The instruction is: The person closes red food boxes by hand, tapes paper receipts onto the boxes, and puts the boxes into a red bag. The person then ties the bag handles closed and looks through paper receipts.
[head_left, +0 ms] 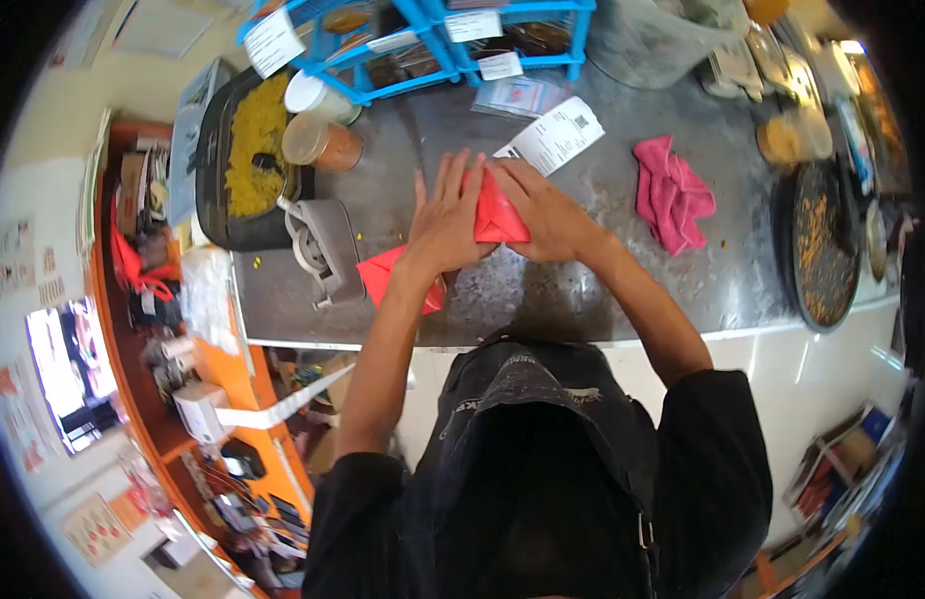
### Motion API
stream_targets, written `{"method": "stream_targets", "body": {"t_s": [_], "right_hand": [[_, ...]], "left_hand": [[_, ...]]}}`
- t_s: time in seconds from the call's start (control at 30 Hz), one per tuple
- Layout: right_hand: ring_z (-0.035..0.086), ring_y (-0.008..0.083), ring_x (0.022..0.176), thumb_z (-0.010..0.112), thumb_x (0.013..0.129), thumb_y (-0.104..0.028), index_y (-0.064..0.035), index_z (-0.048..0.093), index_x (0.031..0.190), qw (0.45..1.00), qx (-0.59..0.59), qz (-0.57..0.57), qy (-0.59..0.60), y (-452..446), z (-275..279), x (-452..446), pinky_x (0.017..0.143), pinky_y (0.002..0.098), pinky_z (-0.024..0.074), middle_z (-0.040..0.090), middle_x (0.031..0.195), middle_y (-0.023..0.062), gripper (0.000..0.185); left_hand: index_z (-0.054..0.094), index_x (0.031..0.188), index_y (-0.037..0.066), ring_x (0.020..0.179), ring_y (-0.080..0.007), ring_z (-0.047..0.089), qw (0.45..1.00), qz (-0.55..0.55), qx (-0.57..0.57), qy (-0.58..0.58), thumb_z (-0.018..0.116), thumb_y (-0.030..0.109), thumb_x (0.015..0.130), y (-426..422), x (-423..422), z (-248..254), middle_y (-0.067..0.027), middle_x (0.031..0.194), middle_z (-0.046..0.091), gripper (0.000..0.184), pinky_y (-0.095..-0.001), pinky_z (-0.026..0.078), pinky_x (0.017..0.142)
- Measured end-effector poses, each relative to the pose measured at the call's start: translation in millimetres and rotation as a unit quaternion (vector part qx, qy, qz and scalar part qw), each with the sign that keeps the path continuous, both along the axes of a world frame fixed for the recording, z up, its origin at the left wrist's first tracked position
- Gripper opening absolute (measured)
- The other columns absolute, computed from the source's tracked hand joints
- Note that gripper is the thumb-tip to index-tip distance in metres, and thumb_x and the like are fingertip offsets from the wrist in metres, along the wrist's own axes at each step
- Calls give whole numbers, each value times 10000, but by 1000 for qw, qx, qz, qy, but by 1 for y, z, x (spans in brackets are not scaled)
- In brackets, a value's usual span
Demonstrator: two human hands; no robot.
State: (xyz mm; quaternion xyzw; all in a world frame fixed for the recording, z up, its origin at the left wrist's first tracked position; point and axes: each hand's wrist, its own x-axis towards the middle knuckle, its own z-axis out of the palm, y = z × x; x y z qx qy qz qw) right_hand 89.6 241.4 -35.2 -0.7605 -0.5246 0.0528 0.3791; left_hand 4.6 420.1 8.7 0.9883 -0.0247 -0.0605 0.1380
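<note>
A red folded paper packet lies on the dark metal worktop, with a pointed flap facing me. My left hand clasps its left side, fingers long and pointing away from me. From the right, my right hand wraps over the packet's top and side; its fingertips meet the left hand's near the upper edge. Under my left forearm lies a second red paper piece, partly hidden. A tape dispenser stands to the left of it. Beyond my fingers is a white printed label sheet.
Left: a black tray of yellow food and a jar of reddish-brown powder. Blue racks stand at the back. Right: a pink cloth and a round black pan. The worktop's front edge runs before me.
</note>
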Motion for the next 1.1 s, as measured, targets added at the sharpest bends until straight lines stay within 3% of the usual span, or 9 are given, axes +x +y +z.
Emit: {"method": "stream_targets", "body": {"t_s": [0.17,0.33,0.43,0.6,0.73,0.87,0.9,1.03,1.1], "right_hand": [[263,425,1397,803,641,-227,9,236,1473,989,-34,-81,-118,-1,19,-25,1132,553,227,260,1498,277,1034],[151,420,1453,762,710,-354,-9,216,1506,961,-237,-54,-135,0,35,-43,1153,564,134,194,1563,241,1026],[162,406,1453,756,757,-347,-2,221,1503,972,-169,-112,-122,9,51,-55,1169,507,132,209,1554,250,981],[392,352,1353,693,888,-282,-1,312,1463,948,56,-305,-71,82,58,-112,1081,470,358,365,1480,227,745],[505,317,1224,660,897,-178,13,424,1373,991,99,-76,50,194,73,-161,1011,438,424,473,1346,210,564],[510,353,1206,660,855,-124,26,510,1281,973,100,203,-43,302,104,-245,1006,427,415,516,1295,224,476],[536,352,1172,671,848,-121,27,545,1234,959,77,269,-36,322,102,-259,991,417,428,548,1256,217,433],[626,305,1016,691,836,-98,7,629,1107,922,-2,384,57,392,58,-335,911,361,478,646,1088,174,297],[645,271,964,688,839,-88,-4,631,1097,911,-54,374,163,405,24,-392,868,345,493,662,1052,157,278]], "left_hand": [[168,1520,57,1444,-378,205,994,-24,97,33,866,379,573,-1,-5,20,-193,1559,222,1220,-664,224,1084],[161,1515,29,1430,-412,226,987,24,-128,-97,848,445,607,46,-67,41,-219,1554,222,1213,-627,216,1106],[226,1502,21,1416,-436,242,942,17,-286,-175,782,506,687,110,-118,59,-241,1523,283,1099,-529,240,1131],[312,1483,54,1396,-427,282,886,311,-160,-304,684,541,790,279,-218,-2,-210,1509,320,924,-559,223,1128],[312,1496,135,1391,-477,236,762,621,43,-179,619,566,828,310,-347,-94,-202,1553,229,853,-650,194,1097],[291,1504,303,1425,-453,188,703,705,-33,-88,621,517,834,256,-422,-152,-200,1569,183,777,-657,181,1100],[333,1490,311,1439,-423,179,704,696,140,29,654,463,801,232,-440,-170,-188,1575,180,775,-663,191,1095],[476,1419,260,1321,-399,424,567,720,-353,187,679,454,726,141,-522,-223,-175,1467,423,747,-577,322,1079],[679,1178,239,1164,-299,580,642,648,-383,143,589,481,808,89,-620,-300,-83,1180,665,451,-424,442,1013]]}}
